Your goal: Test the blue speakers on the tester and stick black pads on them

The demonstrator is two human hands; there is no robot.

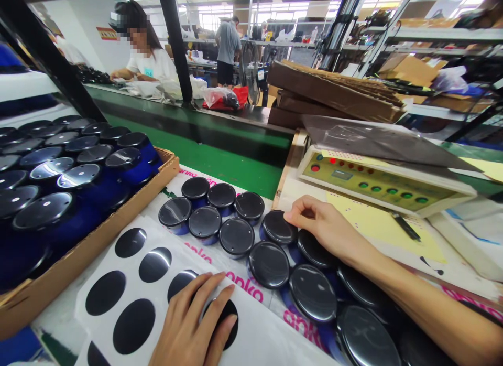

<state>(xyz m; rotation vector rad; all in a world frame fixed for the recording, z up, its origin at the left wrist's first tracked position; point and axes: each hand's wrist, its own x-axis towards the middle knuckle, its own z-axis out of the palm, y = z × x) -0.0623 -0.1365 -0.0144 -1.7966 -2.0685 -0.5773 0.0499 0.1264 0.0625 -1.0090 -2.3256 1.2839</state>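
Your left hand [192, 321] lies spread on the white backing sheet [133, 266] of black round labels [133, 326], fingers around one disc, though this view can't show whether it's gripped. Your right hand [326, 229] is open, its fingertips [288, 217] resting on the glossy black lid [278, 227] of a blue jar [261, 234]; keep that touch light so the lid stays unmarked.

The left hand [184, 324] and right hand [324, 224] are bare, with slim fingers [304, 206] and short nails; behind the right fingers, a smooth, bare forearm [440, 308] runs out of view.
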